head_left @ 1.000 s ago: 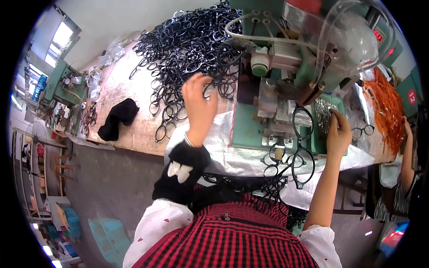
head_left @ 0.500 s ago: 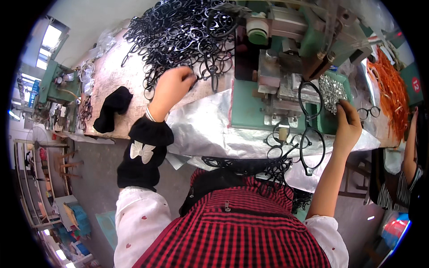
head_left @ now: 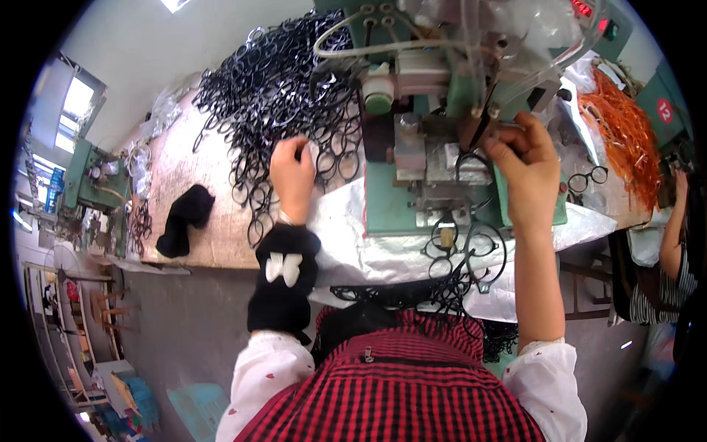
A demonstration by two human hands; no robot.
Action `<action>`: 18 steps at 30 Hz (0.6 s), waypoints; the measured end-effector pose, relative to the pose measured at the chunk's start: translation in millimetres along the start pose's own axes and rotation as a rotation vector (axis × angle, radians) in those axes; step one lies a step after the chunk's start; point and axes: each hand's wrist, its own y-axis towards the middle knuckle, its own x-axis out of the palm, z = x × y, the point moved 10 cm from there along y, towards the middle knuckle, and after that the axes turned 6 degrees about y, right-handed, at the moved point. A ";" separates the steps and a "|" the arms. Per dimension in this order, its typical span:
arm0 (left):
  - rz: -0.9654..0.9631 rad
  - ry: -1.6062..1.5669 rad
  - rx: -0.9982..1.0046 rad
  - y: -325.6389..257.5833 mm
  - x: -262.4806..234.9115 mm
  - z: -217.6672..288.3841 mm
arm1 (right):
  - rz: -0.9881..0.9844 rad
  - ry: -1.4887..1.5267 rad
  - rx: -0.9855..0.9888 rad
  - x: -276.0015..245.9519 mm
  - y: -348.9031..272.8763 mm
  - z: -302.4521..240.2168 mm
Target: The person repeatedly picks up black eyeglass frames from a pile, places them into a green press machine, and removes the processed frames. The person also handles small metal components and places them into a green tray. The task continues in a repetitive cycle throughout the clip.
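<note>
My left hand (head_left: 293, 175) is closed, its fingers curled at the near edge of a heap of black eyeglass frames (head_left: 283, 77); what it grips, if anything, is hidden. My right hand (head_left: 532, 173) is pinched by the head of a green bench machine (head_left: 401, 214); whatever lies between those fingertips is too small to make out. Below that hand, a black round-rimmed eyeglass frame (head_left: 504, 254) extends from the machine's metal fixture (head_left: 471, 173) toward me, one rim hanging past the table edge. Behind my right hand, a green tray (head_left: 558, 215) is mostly covered.
A black cloth sleeve (head_left: 184, 221) lies on the table at left. More black frames (head_left: 449, 295) hang below the silver-covered edge (head_left: 339, 254). Right of the machine are a round pair of glasses (head_left: 588, 179) and orange strips (head_left: 622, 132). Another person's arm (head_left: 674, 236) shows at far right.
My right hand has gone from the tray of small metal pieces up to the machine head. The eyeglass frame now reaches into the fixture. My left hand has shifted slightly nearer me.
</note>
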 end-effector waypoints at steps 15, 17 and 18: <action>-0.127 0.686 0.551 59.0 -22.5 85.4 | 0.110 0.446 0.087 21.3 -22.1 -1.3; -0.214 0.871 0.768 42.4 -8.4 51.7 | 0.100 0.447 0.073 30.1 -23.1 -8.7; -0.246 0.959 0.884 39.6 -1.2 36.8 | 0.098 0.427 0.069 29.9 -21.9 -9.0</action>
